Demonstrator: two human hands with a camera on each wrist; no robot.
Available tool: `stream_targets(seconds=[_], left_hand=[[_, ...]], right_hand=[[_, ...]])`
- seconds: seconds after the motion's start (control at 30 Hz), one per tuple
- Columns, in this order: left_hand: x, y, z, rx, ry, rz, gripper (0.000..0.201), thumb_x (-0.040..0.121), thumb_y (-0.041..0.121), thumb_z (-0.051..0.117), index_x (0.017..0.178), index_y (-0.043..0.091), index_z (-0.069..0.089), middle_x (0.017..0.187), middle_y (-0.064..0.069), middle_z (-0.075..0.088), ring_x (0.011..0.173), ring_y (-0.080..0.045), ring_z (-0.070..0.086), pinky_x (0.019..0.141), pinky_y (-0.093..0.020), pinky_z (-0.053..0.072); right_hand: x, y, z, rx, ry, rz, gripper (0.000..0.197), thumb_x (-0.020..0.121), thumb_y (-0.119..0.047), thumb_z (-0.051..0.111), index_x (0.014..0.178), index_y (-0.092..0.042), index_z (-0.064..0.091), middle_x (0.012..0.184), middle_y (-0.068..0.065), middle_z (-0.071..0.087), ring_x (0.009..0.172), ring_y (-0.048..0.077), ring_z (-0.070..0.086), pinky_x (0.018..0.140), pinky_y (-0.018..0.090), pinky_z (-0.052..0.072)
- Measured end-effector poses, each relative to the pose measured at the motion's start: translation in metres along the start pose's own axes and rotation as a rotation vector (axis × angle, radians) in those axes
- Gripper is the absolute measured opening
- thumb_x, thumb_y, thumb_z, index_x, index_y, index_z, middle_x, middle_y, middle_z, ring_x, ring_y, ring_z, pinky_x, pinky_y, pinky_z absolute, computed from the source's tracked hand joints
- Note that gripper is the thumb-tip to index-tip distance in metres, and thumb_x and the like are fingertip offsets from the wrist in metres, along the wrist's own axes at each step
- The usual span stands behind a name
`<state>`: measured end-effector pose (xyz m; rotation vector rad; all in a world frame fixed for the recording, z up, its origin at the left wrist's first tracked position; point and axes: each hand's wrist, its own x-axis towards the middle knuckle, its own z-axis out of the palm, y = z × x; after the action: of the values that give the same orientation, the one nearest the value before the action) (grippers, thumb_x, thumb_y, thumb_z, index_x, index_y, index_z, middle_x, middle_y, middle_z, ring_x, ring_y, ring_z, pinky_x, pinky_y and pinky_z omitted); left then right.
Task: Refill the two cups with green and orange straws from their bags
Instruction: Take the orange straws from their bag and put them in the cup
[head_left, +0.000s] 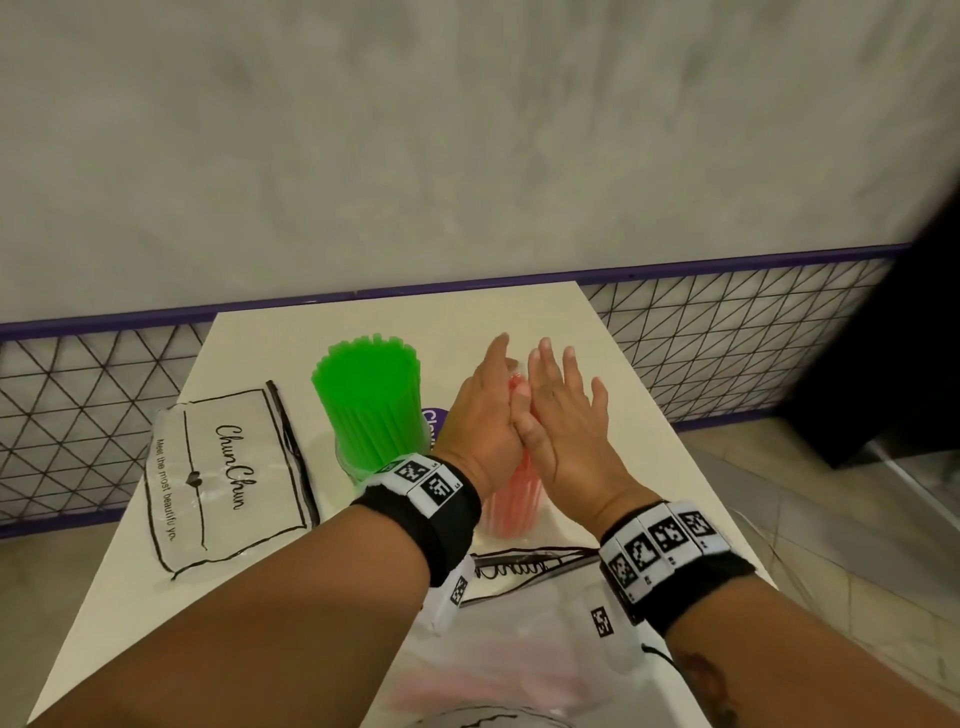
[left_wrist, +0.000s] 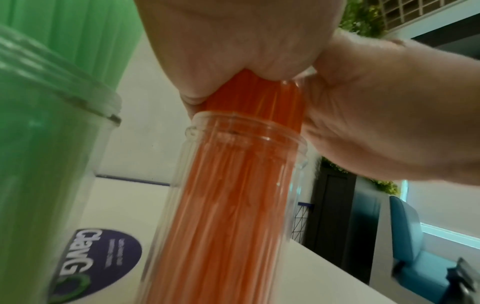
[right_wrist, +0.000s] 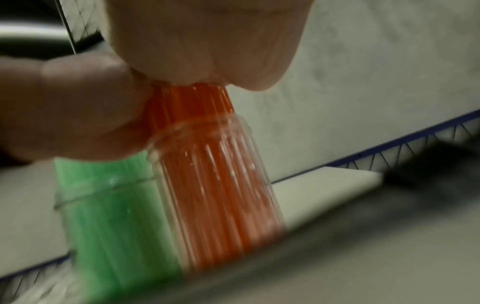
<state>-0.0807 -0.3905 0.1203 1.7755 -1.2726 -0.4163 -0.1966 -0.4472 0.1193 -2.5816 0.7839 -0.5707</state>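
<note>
While standing in clear cup (left_wrist: 228, 185) on surface (head_left: 597, 364), orange straws (left_wrist: 254, 98) being pressed by left hand (head_left: 480, 415) and right hand (head_left: 563, 421), fingers straight; green straws (head_left: 371, 400) just beside.

White worktop (head_left: 524, 312), 2 clear cups side by side near its middle, green straws cup (head_left: 363, 462) left, orange straws cup (head_left: 511, 512) right, printed bag (head_left: 228, 483) at left edge, second bag (head_left: 524, 623) at near edge, purple round sticker (head_left: 434, 418) behind the cups

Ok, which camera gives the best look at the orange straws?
The left wrist view: the orange straws fill the clear cup, sharp from rim downward. The right wrist view shows them blurred; in the head view the hands hide all but a strip.
</note>
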Motion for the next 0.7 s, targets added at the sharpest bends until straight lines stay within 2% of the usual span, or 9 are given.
stream_targets(seconds=[0.17,0.23,0.3,0.33,0.37,0.43,0.5,0.6,0.7], left_hand=[[0.005,0.004,-0.005,0.08,0.002,-0.002,0.06,0.099,0.04,0.037,0.151,0.034,0.007,0.15,0.0,0.036,0.135,-0.017,0.036,0.117,-0.041,0.026],[0.0,0.011,-0.008,0.118,0.037,0.064,0.063,0.099,0.034,0.038,0.154,0.026,0.008,0.157,-0.001,0.027,0.144,-0.018,0.024,0.121,-0.044,0.016],[-0.009,0.022,-0.011,0.098,0.148,0.163,0.059,0.099,0.028,0.037,0.152,0.013,0.018,0.156,-0.008,0.029,0.145,-0.02,0.023,0.12,-0.04,0.019],[-0.016,0.027,-0.013,0.08,0.218,0.217,0.055,0.099,0.025,0.038,0.149,0.008,0.026,0.151,-0.009,0.035,0.141,-0.021,0.029,0.118,-0.036,0.024],[-0.024,0.032,-0.016,0.065,0.294,0.281,0.048,0.098,0.019,0.042,0.144,0.006,0.035,0.144,-0.009,0.043,0.134,-0.021,0.038,0.114,-0.033,0.031],[-0.041,0.036,-0.025,0.026,0.385,0.426,0.031,0.094,0.008,0.049,0.125,0.004,0.051,0.119,-0.007,0.057,0.11,-0.019,0.053,0.097,-0.028,0.043],[-0.063,0.034,-0.035,0.017,0.255,0.497,0.01,0.092,0.008,0.051,0.098,0.009,0.059,0.087,0.001,0.057,0.079,-0.01,0.051,0.072,-0.019,0.042],[-0.084,0.011,-0.038,0.34,-0.332,0.285,0.025,0.094,0.019,0.045,0.069,0.021,0.049,0.063,0.007,0.043,0.061,-0.012,0.046,0.055,-0.025,0.033],[-0.095,-0.026,-0.03,0.921,-1.003,-0.04,0.021,0.092,0.016,0.05,0.09,0.005,0.068,0.071,-0.006,0.053,0.069,-0.026,0.053,0.062,-0.033,0.042]], right_hand=[[0.002,0.0,-0.004,0.004,-0.026,0.0,0.075,0.092,-0.066,0.0,0.156,-0.027,0.005,0.163,-0.005,-0.014,0.145,0.01,-0.026,0.118,0.049,-0.011],[-0.003,-0.011,-0.015,0.096,0.178,-0.034,0.066,0.097,-0.053,0.022,0.152,-0.016,0.023,0.161,0.005,0.016,0.15,0.017,0.003,0.12,0.041,0.004],[-0.014,-0.022,-0.023,0.183,0.517,-0.122,0.038,0.095,-0.028,0.04,0.123,-0.007,0.053,0.121,0.006,0.055,0.118,0.018,0.048,0.102,0.029,0.037],[-0.021,-0.027,-0.024,0.202,0.571,-0.15,0.025,0.091,-0.019,0.042,0.105,-0.007,0.059,0.1,0.001,0.058,0.095,0.014,0.053,0.085,0.025,0.042],[-0.027,-0.03,-0.021,0.2,0.501,-0.158,0.019,0.088,-0.015,0.042,0.092,-0.01,0.06,0.085,-0.001,0.057,0.08,0.012,0.052,0.072,0.024,0.042],[-0.033,-0.027,-0.008,0.079,0.074,-0.074,0.018,0.088,-0.014,0.043,0.084,-0.013,0.061,0.078,0.0,0.062,0.07,0.016,0.054,0.064,0.029,0.044],[-0.039,-0.021,0.012,-0.149,-0.446,-0.013,0.017,0.093,-0.017,0.046,0.086,-0.015,0.062,0.09,0.003,0.069,0.077,0.02,0.059,0.069,0.03,0.048],[-0.053,-0.018,0.034,-0.254,-0.939,-0.06,0.022,0.09,-0.03,0.061,0.102,-0.012,0.065,0.106,0.005,0.067,0.092,0.024,0.061,0.075,0.03,0.047],[-0.068,-0.017,0.058,-0.232,-1.137,-0.069,0.043,0.075,-0.052,0.072,0.105,-0.024,0.06,0.099,-0.002,0.065,0.088,0.021,0.06,0.069,0.03,0.044]])
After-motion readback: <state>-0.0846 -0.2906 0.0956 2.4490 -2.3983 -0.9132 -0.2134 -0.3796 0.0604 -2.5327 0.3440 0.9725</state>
